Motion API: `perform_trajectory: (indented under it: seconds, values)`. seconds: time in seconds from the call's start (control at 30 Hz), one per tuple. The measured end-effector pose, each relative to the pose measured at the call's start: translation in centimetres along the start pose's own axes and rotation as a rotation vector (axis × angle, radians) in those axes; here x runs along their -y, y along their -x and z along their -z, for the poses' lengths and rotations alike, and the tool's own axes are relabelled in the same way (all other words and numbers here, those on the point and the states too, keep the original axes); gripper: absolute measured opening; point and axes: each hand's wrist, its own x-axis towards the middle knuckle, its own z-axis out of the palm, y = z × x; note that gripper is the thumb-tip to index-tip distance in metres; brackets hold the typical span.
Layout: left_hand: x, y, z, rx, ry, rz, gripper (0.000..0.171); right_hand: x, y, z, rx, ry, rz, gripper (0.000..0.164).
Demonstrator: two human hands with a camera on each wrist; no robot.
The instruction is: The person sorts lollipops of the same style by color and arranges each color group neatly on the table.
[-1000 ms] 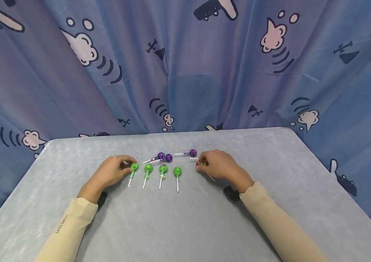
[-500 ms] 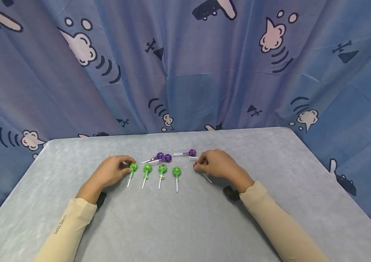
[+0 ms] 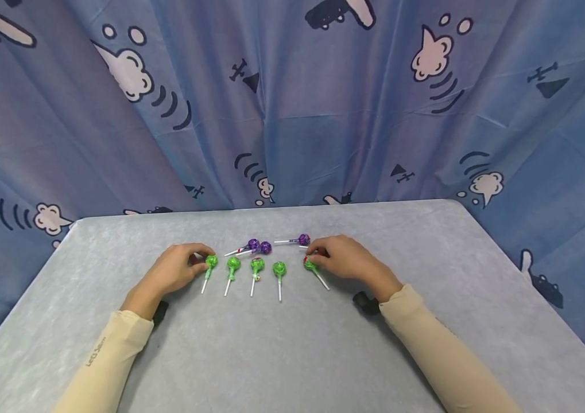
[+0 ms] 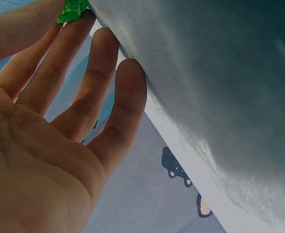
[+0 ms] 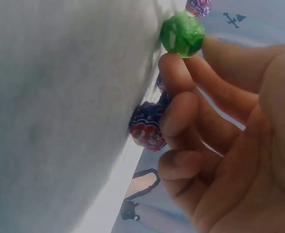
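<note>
Pinched at Both Ends

A left hand (image 3: 170, 271) pinches a green, shiny-wrapped ball lollipop (image 3: 212, 261) between thumb and finger, at nine o'clock of three matching lollipops (image 3: 257, 264) on a grey table (image 3: 282, 355). At three o'clock, a right hand (image 3: 348, 258) pinches another green lollipop (image 3: 310, 265) by its head, white stick (image 3: 321, 280) toward five. Purple-wrapped round lollipops (image 3: 264, 248) lie at twelve and two.

Over the left wrist feed I am seeing the left hand (image 4: 45, 145), palm facing me, thumb and fingertips pinching a crinkled green wrapper (image 4: 75, 8). Just beside the hand's other fingertips a grey tabletop (image 4: 229, 107) is spreading, and behind the hand a blue-grey curtain (image 4: 128, 204) is hanging, dark printed figures (image 4: 170, 161) showing past the little finger
</note>
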Motion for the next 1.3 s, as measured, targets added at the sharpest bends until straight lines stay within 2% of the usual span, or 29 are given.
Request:
perform_trajectory:
  seconds: [0.43, 0.7, 0.93, 1.13, 1.3]
  values:
    - [0.01, 0.05, 0.11, 0.017, -0.002, 0.013, 0.027, 0.12, -0.26, -0.23, 0.063, -0.061, -0.02, 0.033]
    - [0.03, 0.03, 0.05, 0.018, -0.007, 0.019, 0.027, 0.17, -0.19, -0.22, 0.024, -0.043, 0.048, 0.031]
    - [0.11, 0.05, -0.05, 0.015, -0.003, 0.02, 0.027, 0.21, -0.12, -0.38, 0.042, -0.044, 0.092, 0.031]
    - [0.09, -0.02, -0.04, 0.012, -0.003, 0.017, 0.027, 0.06, -0.22, -0.72, 0.065, -0.064, 0.093, 0.03]
    - [0.02, -0.04, -0.01, 0.017, 0.001, 0.017, 0.027, 0.03, -0.33, -0.89, 0.036, -0.057, 0.071, 0.028]
